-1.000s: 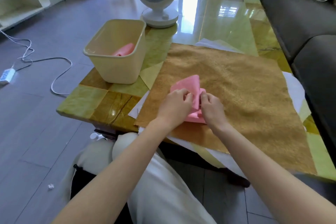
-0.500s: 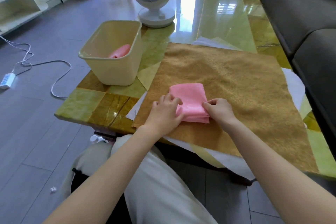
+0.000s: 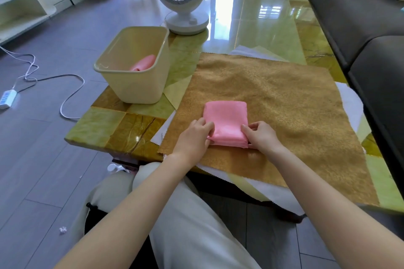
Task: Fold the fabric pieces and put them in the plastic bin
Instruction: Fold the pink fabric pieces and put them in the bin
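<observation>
On the brown cloth, both hands pinch the folded pink cloth: left hand grips its left corner, right hand its right corner.

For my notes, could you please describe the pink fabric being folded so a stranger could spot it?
On the green table lies a tan cloth. Near its front edge sits the folded pink fabric, held by the left hand and right hand. Unlike the pink piece in the bin, it lies outside.
</observation>
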Motion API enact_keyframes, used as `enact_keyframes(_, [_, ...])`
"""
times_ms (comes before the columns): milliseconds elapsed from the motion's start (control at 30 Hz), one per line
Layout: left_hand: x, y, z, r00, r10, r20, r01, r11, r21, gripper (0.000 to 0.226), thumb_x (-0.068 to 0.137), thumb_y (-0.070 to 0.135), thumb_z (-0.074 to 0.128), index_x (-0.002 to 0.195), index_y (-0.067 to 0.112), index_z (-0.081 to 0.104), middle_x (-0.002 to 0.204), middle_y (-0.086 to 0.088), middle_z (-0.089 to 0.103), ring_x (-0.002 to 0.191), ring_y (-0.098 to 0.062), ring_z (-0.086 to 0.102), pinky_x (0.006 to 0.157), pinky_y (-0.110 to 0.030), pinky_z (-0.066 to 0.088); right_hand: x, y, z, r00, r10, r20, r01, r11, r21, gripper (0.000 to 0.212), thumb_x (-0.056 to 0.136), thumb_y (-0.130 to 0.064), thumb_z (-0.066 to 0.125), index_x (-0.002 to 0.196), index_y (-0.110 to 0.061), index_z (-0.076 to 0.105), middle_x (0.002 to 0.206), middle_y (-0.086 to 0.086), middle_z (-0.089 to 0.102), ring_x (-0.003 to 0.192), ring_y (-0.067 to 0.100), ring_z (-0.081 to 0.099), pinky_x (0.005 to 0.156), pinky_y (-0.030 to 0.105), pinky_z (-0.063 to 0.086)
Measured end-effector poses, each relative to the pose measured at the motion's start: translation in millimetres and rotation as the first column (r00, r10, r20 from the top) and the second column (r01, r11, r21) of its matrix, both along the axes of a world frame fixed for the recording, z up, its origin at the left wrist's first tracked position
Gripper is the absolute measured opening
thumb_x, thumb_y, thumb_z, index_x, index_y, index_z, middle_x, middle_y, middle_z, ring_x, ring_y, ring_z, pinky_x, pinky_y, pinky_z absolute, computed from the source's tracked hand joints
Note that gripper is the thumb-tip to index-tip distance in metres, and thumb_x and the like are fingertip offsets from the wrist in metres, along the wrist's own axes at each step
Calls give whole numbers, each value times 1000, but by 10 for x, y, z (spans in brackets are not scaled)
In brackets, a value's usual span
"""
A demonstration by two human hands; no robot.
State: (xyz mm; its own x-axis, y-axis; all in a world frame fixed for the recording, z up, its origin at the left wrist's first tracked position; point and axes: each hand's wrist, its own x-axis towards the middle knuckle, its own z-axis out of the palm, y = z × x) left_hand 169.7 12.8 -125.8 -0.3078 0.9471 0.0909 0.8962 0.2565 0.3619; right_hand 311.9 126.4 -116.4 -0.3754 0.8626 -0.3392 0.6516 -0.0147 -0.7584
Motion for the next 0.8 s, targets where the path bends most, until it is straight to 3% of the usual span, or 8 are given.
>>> enact_keyframes(133, [-58, -66, -57, 996, -26, -84, 22, 999, -43, 26, 94, 43, 45, 104, 20, 51, 104, -1, 46, 99, -18, 44, 87, -33, 39, 8, -2, 4, 999, 40, -11, -41, 993, -107, 35, 92, -31, 52, 110, -2, 60, 93, 7, 64, 89, 22, 64, 89, 38, 54])
enact_keyframes(267, [-254, -132, -138, 966, 119, -231, -147, 984, -106, 33, 97, 39, 34, 120, 19, 47, 122, -5, 45, 115, -24, 41, 96, -40, 34, -14, 6, 81, 995, 11, -97, -27, 986, -163, 28, 91, -21, 54, 105, 3, 61, 88, 9, 60, 79, 20, 58, 76, 33, 54])
enact_keyframes(367, [-349, -183, -173, 961, 170, -218, -209, 963, -171, 36, 97, 35, 38, 128, 18, 43, 129, -8, 41, 121, -26, 39, 98, -41, 35, -89, 23, 213, 992, 32, -123, -40, 997, -68, 13, 89, -19, 52, 93, -10, 62, 92, 8, 62, 85, 20, 59, 85, 37, 52])
enact_keyframes(600, [-532, -153, 70, 983, 66, -169, -108, 962, -251, 29, 95, 24, 40, 123, 16, 46, 124, -10, 46, 115, -27, 45, 92, -39, 42, -489, 106, 711, 978, 201, -57, -179, 947, 265, 25, 91, -20, 54, 109, -5, 60, 94, 6, 65, 83, 18, 62, 72, 30, 53])
enact_keyframes(700, [-626, -149, 262, 984, 69, -166, -93, 985, -145, 31, 94, 18, 42, 125, 13, 48, 120, -10, 48, 111, -27, 47, 90, -35, 41, -729, 113, 900, 969, 238, -58, -197, 897, 396, 28, 92, -24, 55, 113, -6, 60, 92, 2, 64, 82, 16, 62, 76, 31, 55])
enact_keyframes(800, [-795, -147, 457, 965, 139, -223, -139, 990, 17, 37, 92, 13, 45, 129, 14, 47, 122, -10, 48, 112, -27, 46, 92, -34, 39, -995, 102, 1075, 956, 255, -142, -157, 859, 487, 26, 93, -23, 54, 114, -9, 61, 83, -5, 57, 66, 1, 52, 57, 14, 42])
